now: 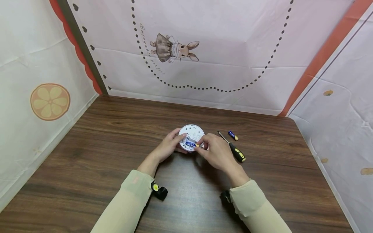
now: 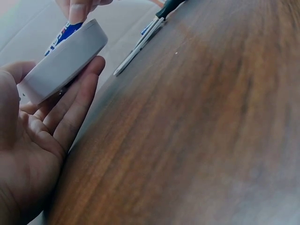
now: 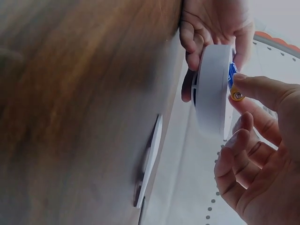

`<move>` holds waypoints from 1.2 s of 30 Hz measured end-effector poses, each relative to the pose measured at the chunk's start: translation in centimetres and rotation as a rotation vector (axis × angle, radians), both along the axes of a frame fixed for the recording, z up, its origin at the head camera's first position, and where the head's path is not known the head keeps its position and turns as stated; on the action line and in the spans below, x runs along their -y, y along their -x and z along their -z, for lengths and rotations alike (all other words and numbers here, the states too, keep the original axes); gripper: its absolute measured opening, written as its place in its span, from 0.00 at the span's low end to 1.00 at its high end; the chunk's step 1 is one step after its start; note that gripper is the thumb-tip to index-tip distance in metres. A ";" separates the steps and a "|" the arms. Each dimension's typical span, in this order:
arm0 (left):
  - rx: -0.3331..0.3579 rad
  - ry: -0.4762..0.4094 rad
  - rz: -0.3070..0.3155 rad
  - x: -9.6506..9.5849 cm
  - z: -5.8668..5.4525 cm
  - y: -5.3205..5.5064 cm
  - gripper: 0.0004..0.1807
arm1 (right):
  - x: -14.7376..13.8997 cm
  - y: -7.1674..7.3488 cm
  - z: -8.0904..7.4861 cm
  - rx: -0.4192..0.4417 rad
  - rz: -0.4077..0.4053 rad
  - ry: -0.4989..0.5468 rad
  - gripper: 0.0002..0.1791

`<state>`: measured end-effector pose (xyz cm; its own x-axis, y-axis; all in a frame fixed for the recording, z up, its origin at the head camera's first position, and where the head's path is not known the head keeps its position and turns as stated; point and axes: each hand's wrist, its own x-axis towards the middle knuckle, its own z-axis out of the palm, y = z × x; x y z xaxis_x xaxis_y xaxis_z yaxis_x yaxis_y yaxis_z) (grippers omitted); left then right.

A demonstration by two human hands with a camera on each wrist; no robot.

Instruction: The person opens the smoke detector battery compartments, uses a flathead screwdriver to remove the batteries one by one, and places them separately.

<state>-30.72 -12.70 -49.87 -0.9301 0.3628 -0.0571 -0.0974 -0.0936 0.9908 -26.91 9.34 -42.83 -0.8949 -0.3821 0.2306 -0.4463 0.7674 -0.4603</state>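
Two batteries: the left battery (image 1: 190, 144) is up at the face of the disc (image 1: 190, 131), part-way in by my judgement and not yet seated; the right battery (image 1: 232, 135) lies loose, so half the job looks untouched, and closing the disc up seems left to do as well.

Left hand (image 1: 167, 147): thumb over the rim, fingers stretched out beneath, and the disc is gripped between them, held clear of the surface (image 1: 116, 129).

Disc: white, round, printed side tipped up to the head view, right between the two hands, and here's the action!

Left battery: blue, yellow end to the right; the wrist views have it standing proud of the disc's face.

Right hand (image 1: 217, 150): thumb and forefinger pinching the left battery by its yellow end, the other fingers bent loosely; so the battery is right at the fingertips, touching, the disc just beyond.

White piece (image 3: 150, 161): flat on the surface in the right wrist view; what it is, I can't tell.

Screwdriver (image 1: 237, 153): black-and-yellow handle, lying just right of the right hand, nobody holding it.

Right battery: near the screwdriver's shaft, flat on the surface, well apart from any fingers.
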 end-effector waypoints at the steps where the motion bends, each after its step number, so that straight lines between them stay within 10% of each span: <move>1: -0.001 -0.003 -0.001 0.0 0.0 0.0 0.22 | -0.1 0.0 -0.1 0.004 -0.001 0.005 0.08; 36: 0.010 -0.034 -0.014 -0.1 0.1 0.1 0.22 | -6.5 3.3 -0.5 0.021 0.166 0.140 0.07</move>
<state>-30.87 -12.61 -49.99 -0.9347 0.3515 -0.0538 -0.1052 -0.1289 0.9861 -30.20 15.80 -42.35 -0.9482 -0.1944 0.2512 -0.3078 0.7579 -0.5752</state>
